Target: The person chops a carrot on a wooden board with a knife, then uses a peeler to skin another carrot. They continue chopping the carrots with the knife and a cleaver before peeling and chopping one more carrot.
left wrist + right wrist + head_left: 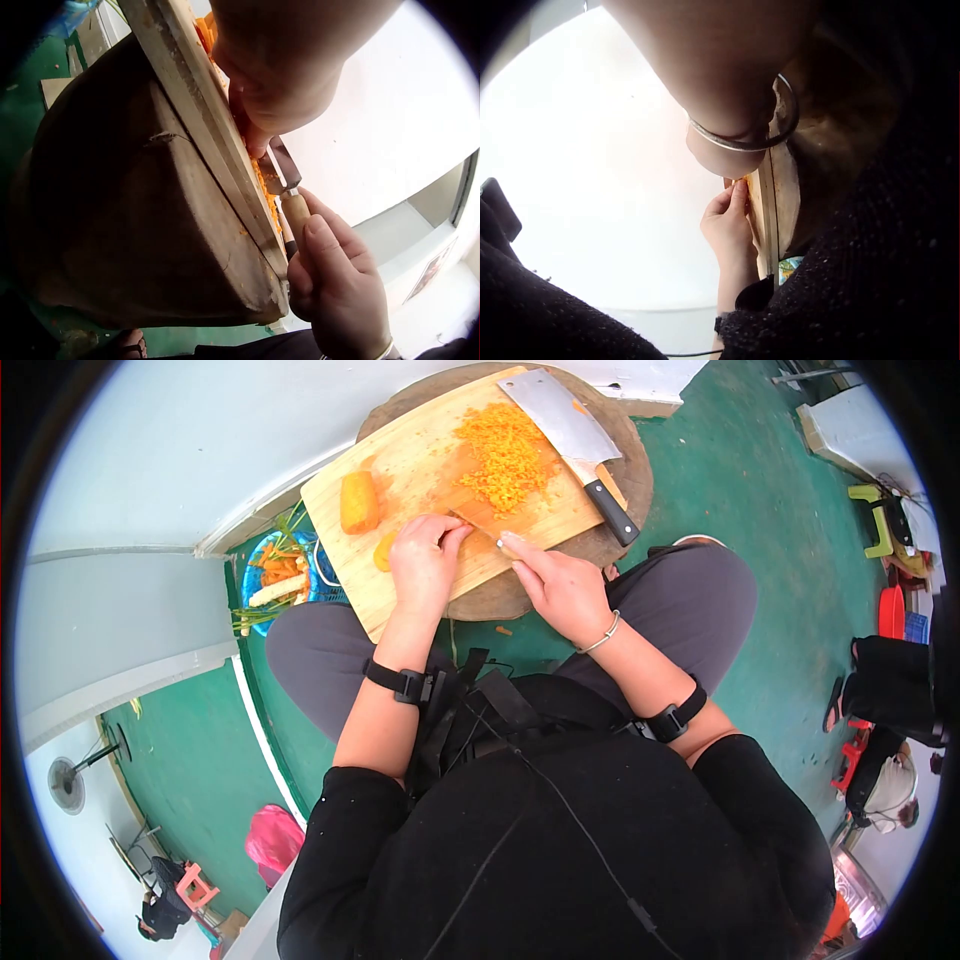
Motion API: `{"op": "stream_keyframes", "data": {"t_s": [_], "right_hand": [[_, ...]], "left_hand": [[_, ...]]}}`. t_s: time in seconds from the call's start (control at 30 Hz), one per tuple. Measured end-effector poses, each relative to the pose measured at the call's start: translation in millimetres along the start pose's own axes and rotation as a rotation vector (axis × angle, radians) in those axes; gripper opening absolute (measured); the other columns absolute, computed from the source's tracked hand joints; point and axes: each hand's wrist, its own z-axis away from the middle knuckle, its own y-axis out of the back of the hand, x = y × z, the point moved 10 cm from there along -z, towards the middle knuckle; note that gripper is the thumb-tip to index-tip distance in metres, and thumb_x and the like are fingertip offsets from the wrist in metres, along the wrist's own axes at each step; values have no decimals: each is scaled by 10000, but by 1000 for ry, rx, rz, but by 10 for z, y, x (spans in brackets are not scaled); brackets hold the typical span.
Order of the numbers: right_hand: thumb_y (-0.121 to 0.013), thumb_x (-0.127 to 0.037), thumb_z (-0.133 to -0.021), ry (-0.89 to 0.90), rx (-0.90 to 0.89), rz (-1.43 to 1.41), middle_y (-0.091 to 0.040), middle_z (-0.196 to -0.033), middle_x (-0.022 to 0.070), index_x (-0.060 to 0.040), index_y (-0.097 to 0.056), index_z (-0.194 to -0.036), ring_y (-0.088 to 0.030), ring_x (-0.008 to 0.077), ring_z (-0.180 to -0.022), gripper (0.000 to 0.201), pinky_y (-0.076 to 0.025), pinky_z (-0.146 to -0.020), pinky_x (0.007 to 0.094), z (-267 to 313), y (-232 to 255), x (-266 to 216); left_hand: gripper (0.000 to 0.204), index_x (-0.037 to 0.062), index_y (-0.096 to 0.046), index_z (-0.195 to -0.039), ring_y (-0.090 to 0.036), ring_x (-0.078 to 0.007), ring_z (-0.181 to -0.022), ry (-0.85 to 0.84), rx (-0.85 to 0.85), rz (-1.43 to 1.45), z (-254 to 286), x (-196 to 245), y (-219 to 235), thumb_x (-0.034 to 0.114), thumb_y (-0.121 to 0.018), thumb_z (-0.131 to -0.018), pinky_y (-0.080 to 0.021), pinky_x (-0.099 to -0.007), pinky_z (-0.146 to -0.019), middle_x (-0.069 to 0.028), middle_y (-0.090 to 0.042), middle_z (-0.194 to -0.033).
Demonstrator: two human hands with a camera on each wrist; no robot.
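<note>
My right hand (565,592) grips the pale wooden handle (295,214) of a knife, its blade (478,525) slanting low over the cutting board (335,575). My left hand (425,560) is bent down at the board beside that blade. Its thumb and forefinger (739,193) meet on a small orange bit of carrot, mostly hidden by the fingers. A thick carrot chunk (358,502) stands on the board to the left, and a smaller carrot piece (382,552) shows beside the left hand. Finely chopped carrot (505,455) lies heaped beyond the blade.
A cleaver (565,420) with a black handle lies along the board's right side. Under the board is a round wooden block (640,470). A blue basket (262,622) with peelings and greens sits on the floor at left, close to the white wall (180,450).
</note>
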Motion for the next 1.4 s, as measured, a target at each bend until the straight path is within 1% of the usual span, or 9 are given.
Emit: {"op": "stream_keyframes", "data": {"t_s": [0.13, 0.23, 0.4, 0.7, 0.77, 1.0, 1.07, 1.23, 1.4], "right_hand": [[-633, -194, -943, -17, -24, 19, -695, -818, 122, -201, -628, -1320, -681, 291, -711, 377, -537, -633, 403, -9, -36, 38], [-636, -195, -940, 25, 79, -52, -693, -812, 120, -202, -624, -1323, -680, 293, -708, 383, -538, -633, 401, 3, 33, 5], [-637, -191, -939, -19, -29, 8, -689, -820, 129, -200, -616, -1330, -678, 304, -717, 392, -536, -639, 405, 13, -16, 43], [-645, -200, -932, 17, 21, 2, -687, -807, 111, -203, -627, -1318, -675, 292, -701, 386, -540, -631, 399, 13, -19, 23], [-645, -198, -932, 0, -6, 32, -693, -821, 111, -200, -628, -1316, -678, 290, -706, 384, -541, -634, 397, 4, -35, 8], [-644, -196, -935, 1, 52, -17, -712, -856, 115, -196, -626, -1320, -686, 284, -716, 386, -545, -635, 387, 14, -61, 65], [-643, -198, -936, 12, 49, -24, -709, -845, 114, -200, -623, -1325, -685, 287, -713, 389, -545, -634, 388, 21, -30, 44], [-639, -204, -940, 1, -12, -5, -697, -824, 108, -215, -616, -1336, -678, 291, -706, 397, -538, -629, 396, 12, -27, 17], [-634, -225, -944, 105, 135, -71, -671, -772, 97, -230, -602, -1353, -664, 272, -668, 410, -524, -592, 389, 16, 68, -67]], "left_hand": [[116, 32, -737, -812, -661, -218, -633, 39, -4, 1, 11, -70, -19, 112, -812, -776, -525, -315, -606, -109, -695, -761], [119, 33, -739, -810, -662, -213, -628, 43, -13, -13, 5, -66, -15, 115, -816, -773, -526, -314, -604, -107, -693, -751], [113, 35, -742, -803, -664, -216, -632, 60, -5, -1, 12, -73, -7, 114, -816, -772, -526, -320, -609, -106, -691, -745], [100, 30, -734, -792, -657, -233, -647, 4, 7, 12, 11, -33, 5, 94, -807, -773, -523, -323, -616, -102, -695, -754], [112, 42, -715, -760, -658, -303, -724, 59, -5, 43, 7, -54, 3, 116, -798, -755, -521, -390, -658, -115, -692, -767], [97, 41, -721, -778, -669, -302, -742, 12, -6, 29, 7, -27, 20, 102, -794, -759, -529, -385, -670, -117, -703, -793], [67, 33, -741, -810, -678, -247, -701, 1, -14, 7, 5, -19, 20, 70, -790, -785, -534, -330, -653, -110, -714, -800], [80, 39, -732, -802, -675, -268, -711, 49, -9, 37, 13, -38, 32, 85, -792, -775, -533, -352, -655, -113, -708, -800], [93, 46, -719, -785, -665, -296, -715, 93, -38, 42, 2, -87, 7, 98, -793, -763, -527, -375, -651, -115, -697, -789]]}}
